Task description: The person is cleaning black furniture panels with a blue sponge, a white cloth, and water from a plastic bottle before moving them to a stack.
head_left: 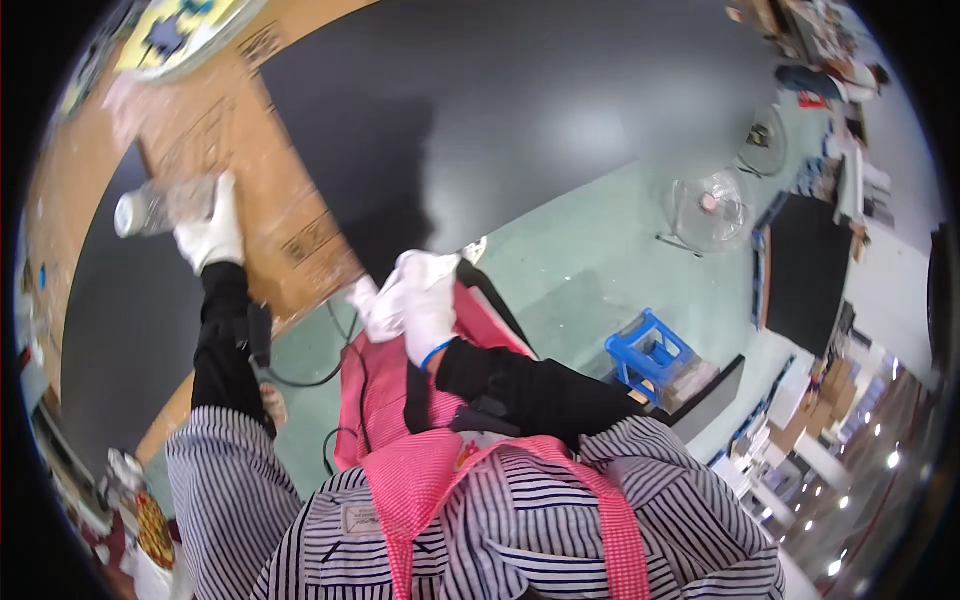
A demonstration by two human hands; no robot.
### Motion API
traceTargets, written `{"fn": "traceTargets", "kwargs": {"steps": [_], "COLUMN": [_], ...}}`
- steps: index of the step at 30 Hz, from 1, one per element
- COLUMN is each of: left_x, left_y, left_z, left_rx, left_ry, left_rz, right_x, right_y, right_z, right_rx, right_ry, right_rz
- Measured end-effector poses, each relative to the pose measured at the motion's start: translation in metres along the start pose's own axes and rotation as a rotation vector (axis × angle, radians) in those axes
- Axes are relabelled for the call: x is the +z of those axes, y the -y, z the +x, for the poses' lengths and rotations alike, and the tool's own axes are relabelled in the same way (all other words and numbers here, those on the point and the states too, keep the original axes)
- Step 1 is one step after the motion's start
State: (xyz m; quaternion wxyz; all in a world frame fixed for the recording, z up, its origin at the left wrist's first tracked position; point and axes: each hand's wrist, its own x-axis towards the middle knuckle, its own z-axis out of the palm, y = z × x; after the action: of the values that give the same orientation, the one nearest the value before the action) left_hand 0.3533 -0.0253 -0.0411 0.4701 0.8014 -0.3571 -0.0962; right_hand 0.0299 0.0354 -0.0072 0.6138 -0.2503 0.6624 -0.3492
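My left hand [212, 232], in a white glove, is closed round a clear bottle [165, 207] with a white cap. The bottle is tipped on its side over the cardboard, its cap pointing left. My right hand [428, 318], gloved in white too, grips a crumpled white cloth [382, 308] in front of my pink checked apron, close to the near corner of a large dark panel [420, 110]. The fingers of that hand are partly hidden by the cloth.
Brown cardboard [250, 190] lies on the worktop beside the panel, with another dark panel [120, 330] at the left. A blue plastic stool [648, 352] and a floor fan [708, 205] stand on the green floor. A cable [305, 383] hangs near my left arm. A person [840, 80] is far right.
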Motion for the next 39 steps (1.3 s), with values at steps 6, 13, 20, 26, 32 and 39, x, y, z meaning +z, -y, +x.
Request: {"fn": "traceTargets", "kwargs": {"steps": [6,13,20,26,32,39], "left_x": [-0.001,-0.021,-0.055,0.1,0.28,0.448], "left_y": [0.009,0.022,-0.051,-0.235,-0.363,-0.445], "left_z": [0.001,0.002,-0.133,-0.194,-0.204,-0.165], "left_rx": [-0.087,-0.178,-0.145,-0.288,-0.157,-0.245], "left_ry": [-0.114,-0.118,-0.031,-0.072,0.145,0.174], "left_rz": [0.057,-0.285,-0.402,-0.624,-0.444,-0.638], "right_x": [-0.123,-0.277,-0.22,-0.295,-0.455,-0.386], "right_y": [0.044,0.234,0.241,0.257,0.401,0.324], "right_z": [0.128,0.31,0.257,0.294,0.445,0.397], "right_rx": [-0.221,-0.562,-0.247,-0.75,-0.598,-0.478], "right_ry": [0.138,-0.659,-0.723,-0.383,-0.643,-0.514], "right_rz": [0.219,-1.06,-1.691,-1.369,-0.982,-1.393]}}
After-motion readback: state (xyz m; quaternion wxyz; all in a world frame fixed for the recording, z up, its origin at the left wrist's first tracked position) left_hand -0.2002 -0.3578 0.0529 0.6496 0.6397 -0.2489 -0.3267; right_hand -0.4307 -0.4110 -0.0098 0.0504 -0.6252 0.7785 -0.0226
